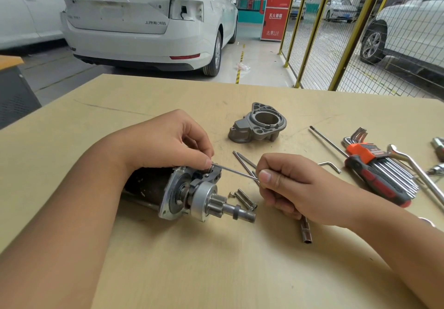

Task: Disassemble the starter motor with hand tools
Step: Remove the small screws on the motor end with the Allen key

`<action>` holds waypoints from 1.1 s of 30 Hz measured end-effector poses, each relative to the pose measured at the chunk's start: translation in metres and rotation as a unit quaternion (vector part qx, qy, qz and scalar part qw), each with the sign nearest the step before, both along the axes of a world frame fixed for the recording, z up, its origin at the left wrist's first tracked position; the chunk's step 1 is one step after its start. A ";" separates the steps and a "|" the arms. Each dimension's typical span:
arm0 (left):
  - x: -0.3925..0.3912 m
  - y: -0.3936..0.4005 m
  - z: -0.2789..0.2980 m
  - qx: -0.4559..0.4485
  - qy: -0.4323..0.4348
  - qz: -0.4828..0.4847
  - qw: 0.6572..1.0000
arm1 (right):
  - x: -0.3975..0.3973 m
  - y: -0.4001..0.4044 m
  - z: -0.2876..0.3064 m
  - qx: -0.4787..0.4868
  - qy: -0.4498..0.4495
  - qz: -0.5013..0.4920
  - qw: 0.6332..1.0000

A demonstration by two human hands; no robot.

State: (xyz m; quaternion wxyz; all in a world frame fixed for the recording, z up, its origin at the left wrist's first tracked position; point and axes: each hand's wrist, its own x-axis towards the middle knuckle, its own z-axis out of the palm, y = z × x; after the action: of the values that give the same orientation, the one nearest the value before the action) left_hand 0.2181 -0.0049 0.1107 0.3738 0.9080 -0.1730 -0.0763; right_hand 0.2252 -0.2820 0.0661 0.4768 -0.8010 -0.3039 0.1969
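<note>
The starter motor [192, 194] lies on its side on the tan table [216, 260], its pinion gear and shaft pointing right toward me. My left hand [165, 140] rests over the top of the motor, fingertips pinching a small part at the black fork lever. My right hand [288, 186] grips a thin metal rod [233, 170] whose tip meets the top of that lever. The removed grey nose housing [258, 123] sits beyond the motor.
Long bolts [245, 162] and short pins [245, 199] lie between my hands. A socket piece [305, 230] lies under my right wrist. At right are a hex key set [382, 164], a red-handled screwdriver [377, 181] and a bent wrench [418, 171]. White cars and a yellow fence stand behind.
</note>
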 end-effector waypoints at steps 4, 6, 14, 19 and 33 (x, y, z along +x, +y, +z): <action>0.000 0.001 0.000 -0.003 -0.002 0.000 1.000 | -0.001 0.001 0.002 -0.021 -0.004 -0.011 1.000; 0.001 0.001 0.000 -0.006 0.000 0.000 1.000 | -0.001 0.002 0.003 -0.033 -0.003 -0.016 0.999; 0.003 0.002 -0.002 -0.005 -0.003 0.003 1.000 | -0.003 0.001 0.007 -0.039 0.005 -0.007 0.999; 0.003 0.001 -0.001 -0.003 -0.004 0.003 1.000 | -0.003 0.001 0.005 -0.028 -0.009 0.002 1.000; 0.004 0.001 -0.002 -0.001 -0.013 -0.006 1.000 | -0.005 0.002 -0.001 -0.034 -0.125 -0.033 0.991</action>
State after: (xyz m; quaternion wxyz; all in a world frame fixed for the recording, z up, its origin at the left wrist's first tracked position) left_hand 0.2222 -0.0042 0.1083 0.3723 0.9074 -0.1835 -0.0663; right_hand 0.2203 -0.2801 0.0651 0.4141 -0.8443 -0.3280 0.0897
